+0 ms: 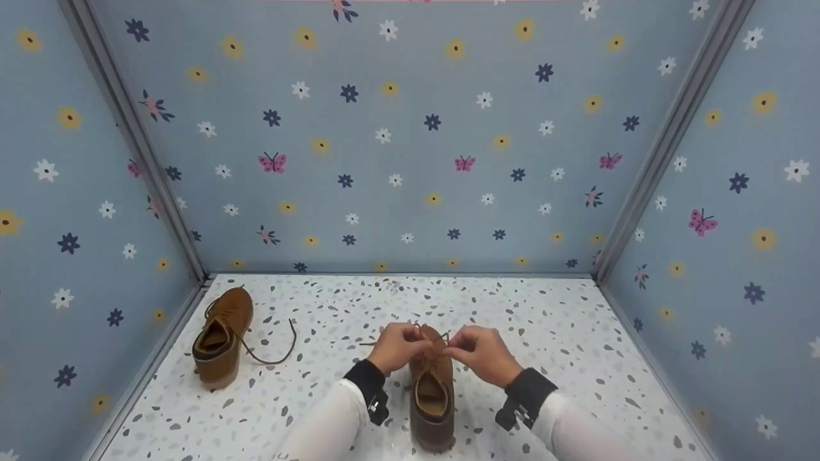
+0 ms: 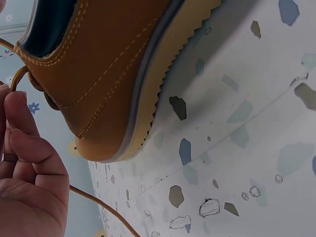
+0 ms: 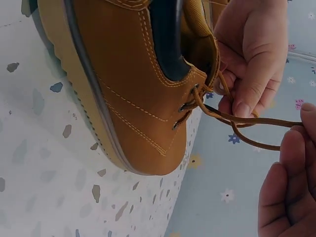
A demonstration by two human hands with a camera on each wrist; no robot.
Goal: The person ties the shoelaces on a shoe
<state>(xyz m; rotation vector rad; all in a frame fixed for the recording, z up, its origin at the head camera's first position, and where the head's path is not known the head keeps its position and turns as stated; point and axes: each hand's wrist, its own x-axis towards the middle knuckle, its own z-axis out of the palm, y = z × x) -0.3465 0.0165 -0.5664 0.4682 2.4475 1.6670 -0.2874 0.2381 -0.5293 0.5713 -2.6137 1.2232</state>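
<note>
A brown lace-up shoe [image 1: 433, 426] stands on the floor between my hands, its toe pointing away from me. My left hand [image 1: 398, 349] pinches the brown shoelace over the shoe's front, and a lace end [image 2: 106, 207] trails out below that hand in the left wrist view. On the other side, my right hand [image 1: 485, 355] holds more of the lace between thumb and fingers. In the right wrist view, lace strands [image 3: 269, 121] stretch from the top eyelets across to the right fingertips, crossing near the left thumb. The lace forms a loop between both hands.
A matching brown shoe [image 1: 221, 368] stands at the left, with its loose lace [image 1: 275, 363] curving over the speckled white floor [image 1: 320, 410]. Blue flowered panels [image 1: 410, 141] close off the back and both sides, with grey metal posts [image 1: 138, 147] at the corners.
</note>
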